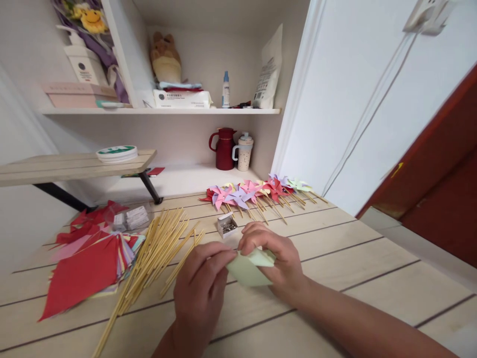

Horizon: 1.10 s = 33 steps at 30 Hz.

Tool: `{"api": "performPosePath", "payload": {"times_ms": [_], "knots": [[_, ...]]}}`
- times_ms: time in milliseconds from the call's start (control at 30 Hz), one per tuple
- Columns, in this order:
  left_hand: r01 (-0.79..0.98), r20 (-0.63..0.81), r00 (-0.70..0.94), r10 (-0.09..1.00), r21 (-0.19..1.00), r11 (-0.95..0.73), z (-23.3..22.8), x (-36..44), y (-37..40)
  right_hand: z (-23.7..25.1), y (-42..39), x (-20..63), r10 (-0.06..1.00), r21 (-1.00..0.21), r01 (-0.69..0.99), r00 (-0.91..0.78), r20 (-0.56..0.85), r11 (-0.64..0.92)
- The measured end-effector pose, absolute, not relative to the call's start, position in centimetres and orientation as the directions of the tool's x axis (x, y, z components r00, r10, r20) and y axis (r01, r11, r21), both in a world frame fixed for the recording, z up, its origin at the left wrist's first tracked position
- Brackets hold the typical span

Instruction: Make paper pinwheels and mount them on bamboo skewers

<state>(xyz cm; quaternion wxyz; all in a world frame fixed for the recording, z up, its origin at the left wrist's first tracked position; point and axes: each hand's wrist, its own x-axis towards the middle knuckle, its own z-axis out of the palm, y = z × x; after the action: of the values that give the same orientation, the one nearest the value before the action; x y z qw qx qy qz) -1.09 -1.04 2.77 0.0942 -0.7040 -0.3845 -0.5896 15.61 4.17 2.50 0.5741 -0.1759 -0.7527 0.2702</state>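
Both hands pinch the green paper (250, 268): left hand (199, 291) and right hand (278, 261) fingers clamped on it, near the pin box (227, 225); keep folds aligned.

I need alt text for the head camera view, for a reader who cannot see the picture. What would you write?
Two bare hands, the left hand and the right hand, pinch a pale green paper piece above a light wooden table. On the left lie bamboo sticks and a stack of coloured paper; behind are a small box of pins and a row of finished paper pinwheels.
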Motion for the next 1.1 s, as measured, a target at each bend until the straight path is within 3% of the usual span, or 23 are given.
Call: {"api": "performPosePath", "payload": {"times_ms": [200,533,800,900,1000,1100], "knots": [[0.437,0.704,-0.132,0.697,0.673,-0.597,2.2,-1.4,0.1,1.9,4.5,15.3,0.779,-0.811,-0.053,-0.246,0.576,0.583],[0.234,0.450,-0.193,0.872,0.884,-0.405,2.3,-1.4,0.7,2.5,4.7,14.4,0.882,-0.912,-0.223,-0.258,0.395,0.343],[0.134,0.293,-0.298,0.908,0.955,-0.264,2.4,-1.1,0.6,2.2,4.9,14.3,0.887,-0.910,-0.246,-0.244,0.392,0.334],[0.169,0.295,-0.291,0.910,0.952,-0.255,2.3,-1.2,0.6,2.1,4.9,14.2,0.887,-0.911,-0.261,-0.257,0.384,0.319],[0.299,0.458,-0.275,0.845,0.876,-0.378,2.4,-1.3,0.4,1.9,4.8,14.4,0.864,-0.896,-0.199,-0.249,0.439,0.398],[0.477,0.710,-0.186,0.679,0.670,-0.570,2.7,-1.4,-0.1,1.7,4.7,14.8,0.760,-0.790,-0.079,-0.229,0.608,0.608]]}}
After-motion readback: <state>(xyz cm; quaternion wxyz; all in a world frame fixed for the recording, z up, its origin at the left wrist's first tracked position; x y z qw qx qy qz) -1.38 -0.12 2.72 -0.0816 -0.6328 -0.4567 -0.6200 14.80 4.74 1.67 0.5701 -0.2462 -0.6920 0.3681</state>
